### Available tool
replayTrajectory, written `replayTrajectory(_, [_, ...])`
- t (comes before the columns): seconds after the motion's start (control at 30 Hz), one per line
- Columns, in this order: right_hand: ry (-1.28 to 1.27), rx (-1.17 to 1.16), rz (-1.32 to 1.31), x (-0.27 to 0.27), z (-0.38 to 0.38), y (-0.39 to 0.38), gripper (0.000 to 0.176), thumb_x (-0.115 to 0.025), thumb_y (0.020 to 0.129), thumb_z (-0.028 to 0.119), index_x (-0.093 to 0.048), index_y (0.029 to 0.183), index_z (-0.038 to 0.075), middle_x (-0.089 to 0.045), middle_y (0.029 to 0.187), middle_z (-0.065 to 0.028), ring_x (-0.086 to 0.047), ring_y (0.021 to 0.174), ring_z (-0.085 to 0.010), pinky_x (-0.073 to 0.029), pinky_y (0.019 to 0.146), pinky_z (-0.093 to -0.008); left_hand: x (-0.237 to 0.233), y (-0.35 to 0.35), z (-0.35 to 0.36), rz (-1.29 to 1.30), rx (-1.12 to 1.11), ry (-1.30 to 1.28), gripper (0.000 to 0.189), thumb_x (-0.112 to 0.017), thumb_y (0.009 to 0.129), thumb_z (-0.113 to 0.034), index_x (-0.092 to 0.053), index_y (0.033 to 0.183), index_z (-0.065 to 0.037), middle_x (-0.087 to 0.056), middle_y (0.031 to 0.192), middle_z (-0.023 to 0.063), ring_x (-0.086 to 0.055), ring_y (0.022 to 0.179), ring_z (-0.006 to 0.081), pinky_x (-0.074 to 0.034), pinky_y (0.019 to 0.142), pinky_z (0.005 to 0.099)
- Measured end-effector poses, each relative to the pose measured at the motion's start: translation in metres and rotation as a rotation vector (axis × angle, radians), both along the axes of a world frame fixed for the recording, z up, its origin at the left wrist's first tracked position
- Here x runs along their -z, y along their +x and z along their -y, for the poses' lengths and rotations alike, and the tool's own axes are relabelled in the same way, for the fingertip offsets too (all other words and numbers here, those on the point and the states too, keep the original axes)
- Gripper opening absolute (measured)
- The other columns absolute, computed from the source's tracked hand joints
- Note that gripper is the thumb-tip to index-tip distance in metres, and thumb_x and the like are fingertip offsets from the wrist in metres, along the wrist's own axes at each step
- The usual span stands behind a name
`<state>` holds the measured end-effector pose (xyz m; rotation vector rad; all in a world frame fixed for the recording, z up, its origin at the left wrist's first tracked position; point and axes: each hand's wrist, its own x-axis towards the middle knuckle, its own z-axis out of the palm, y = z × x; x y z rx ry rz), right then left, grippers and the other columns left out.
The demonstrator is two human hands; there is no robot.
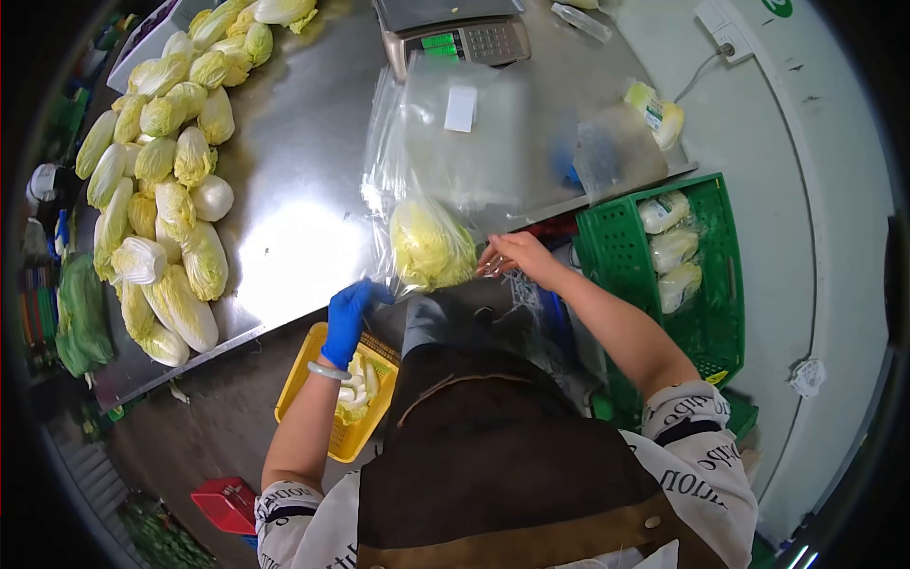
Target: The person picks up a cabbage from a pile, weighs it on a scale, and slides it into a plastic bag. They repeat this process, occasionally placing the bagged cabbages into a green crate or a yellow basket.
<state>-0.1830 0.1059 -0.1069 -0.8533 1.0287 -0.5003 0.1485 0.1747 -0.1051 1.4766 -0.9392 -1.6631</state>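
Observation:
A yellow-green cabbage lies inside a clear plastic bag at the front edge of the metal table. My left hand, in a blue glove, pinches the bag's edge to the left of the cabbage. At the cabbage's right side, the bare fingers of my right hand are closed on the bag. Beyond the cabbage lies a stack of clear bags with a small white label on it.
Many cabbages are piled at the left. A scale stands at the back. Wrapped cabbages lie in a green crate at the right. Below the table edge are a yellow basket and a red container.

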Motion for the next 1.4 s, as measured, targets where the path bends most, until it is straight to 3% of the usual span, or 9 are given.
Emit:
replayTrajectory(0.33, [0.371, 0.376, -0.215, 0.042, -0.002, 0.034, 0.031, -0.057, 0.091, 0.03, -0.058, 0.08, 0.001, -0.06, 0.063, -0.0108, -0.057, 0.048, -0.0194, -0.036, 0.039, -0.026, 0.11, -0.012, 0.011, 0.194, -0.065, 0.139, 0.013, -0.058, 0.085, -0.013, -0.066, 0.087, -0.002, -0.063, 0.075, 0.0034, -0.058, 0.068, 0.0126, -0.046, 0.063, 0.028])
replayTrajectory(0.5, [-1.026, -0.173, -0.74, -0.035, -0.008, 0.053, 0.051, -0.07, 0.075, 0.031, -0.053, 0.117, 0.008, -0.05, 0.123, -0.0185, -0.047, 0.116, -0.0366, -0.036, 0.099, -0.0485, 0.089, 0.001, 0.018, 0.729, 0.529, -0.497, 0.034, -0.065, 0.071, 0.0, -0.064, 0.105, -0.006, -0.068, 0.083, 0.0014, -0.062, 0.075, 0.0178, -0.05, 0.068, 0.0317])
replayTrajectory(0.6, [-1.299, -0.573, -0.989, -0.017, -0.017, 0.089, 0.07, -0.072, 0.071, 0.04, -0.047, 0.134, 0.02, -0.036, 0.142, -0.0113, -0.03, 0.132, -0.0382, -0.029, 0.107, -0.0542, 0.098, 0.006, 0.026, 0.346, 0.289, 0.093, 0.024, -0.068, 0.075, -0.005, -0.065, 0.099, -0.004, -0.066, 0.081, 0.0028, -0.059, 0.07, 0.0155, -0.049, 0.066, 0.0302])
replayTrajectory(0.67, [-1.37, -0.397, -0.994, 0.02, -0.01, 0.097, 0.063, -0.068, 0.075, 0.031, -0.048, 0.134, 0.023, -0.037, 0.142, -0.0091, -0.036, 0.126, -0.0348, -0.039, 0.101, -0.0492, 0.119, 0.007, 0.032, 0.269, -0.109, 0.178, 0.013, -0.065, 0.077, -0.009, -0.063, 0.088, -0.002, -0.06, 0.072, 0.0029, -0.056, 0.067, 0.0153, -0.047, 0.062, 0.0299])
replayTrajectory(0.8, [-0.879, -0.066, -0.731, -0.03, 0.02, 0.084, 0.067, -0.074, 0.07, 0.033, -0.05, 0.13, 0.016, -0.051, 0.127, -0.0113, -0.052, 0.112, -0.0304, -0.048, 0.091, -0.0391, 0.005, -0.02, 0.101, 0.568, 0.191, -0.706, 0.052, -0.06, 0.08, -0.003, -0.051, 0.131, -0.004, -0.038, 0.143, 0.0185, -0.035, 0.133, 0.0314, -0.025, 0.111, 0.0405])
replayTrajectory(1.07, [0.268, 0.763, 0.651, -0.074, 0.003, -0.053, 0.065, -0.068, 0.082, 0.047, -0.051, 0.126, 0.003, -0.064, 0.109, -0.009, -0.061, 0.1, -0.0254, -0.049, 0.088, -0.0365, -0.1, -0.137, 0.159, -0.162, 0.629, -0.064, 0.059, -0.055, 0.089, -0.013, -0.034, 0.142, 0.0, -0.052, 0.131, 0.0107, -0.052, 0.117, 0.0199, -0.037, 0.103, 0.0321])
replayTrajectory(1.17, [0.021, 0.963, 0.763, -0.098, -0.039, -0.099, 0.078, -0.072, 0.081, 0.039, -0.035, 0.138, -0.001, -0.057, 0.12, -0.0118, -0.057, 0.108, -0.0235, -0.046, 0.092, -0.0354, -0.104, -0.219, 0.142, -0.36, 0.359, 0.104, 0.06, -0.061, 0.085, -0.009, -0.038, 0.139, -0.001, -0.055, 0.125, 0.0112, -0.054, 0.115, 0.0216, -0.04, 0.101, 0.0338])
replayTrajectory(1.27, [-0.573, 1.025, -0.166, -0.08, -0.073, -0.118, 0.084, -0.074, 0.08, 0.028, -0.024, 0.143, 0.003, -0.05, 0.129, -0.0132, -0.052, 0.115, -0.0219, -0.044, 0.095, -0.0351, -0.091, -0.304, 0.098, -0.319, 0.604, -0.011, 0.063, -0.061, 0.088, -0.011, -0.03, 0.143, 0.0, -0.049, 0.132, 0.0131, -0.046, 0.123, 0.0264, -0.032, 0.108, 0.0357])
replayTrajectory(1.4, [-0.189, 1.482, 0.071, -0.068, -0.15, -0.231, 0.064, -0.074, 0.073, 0.009, -0.045, 0.129, 0.002, -0.062, 0.111, -0.011, -0.063, 0.096, -0.0208, -0.051, 0.085, -0.0357, -0.12, -0.376, 0.071, -0.203, 1.016, -0.299, 0.08, -0.057, 0.089, -0.005, -0.006, 0.151, -0.004, -0.02, 0.154, 0.0135, -0.023, 0.14, 0.022, -0.023, 0.112, 0.0343])
